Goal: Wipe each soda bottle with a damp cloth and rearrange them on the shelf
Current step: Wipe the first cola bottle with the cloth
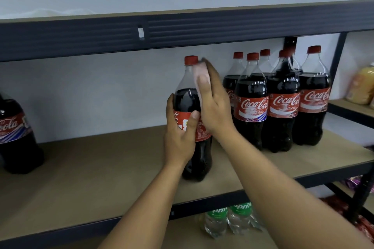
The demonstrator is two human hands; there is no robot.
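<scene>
A large cola bottle with a red cap stands upright near the middle of the brown shelf board. My left hand grips it around the red label. My right hand presses a pale pink cloth flat against the bottle's upper right side, below the cap. To the right, a group of several cola bottles stands packed together at the shelf's end. Another cola bottle stands alone at the far left, partly cut off by the frame.
A dark metal shelf beam runs overhead just above the bottle caps. Green-labelled clear bottles sit on the shelf below. A yellowish packet lies on a neighbouring shelf at the right. A dark upright post bounds the shelf's right end.
</scene>
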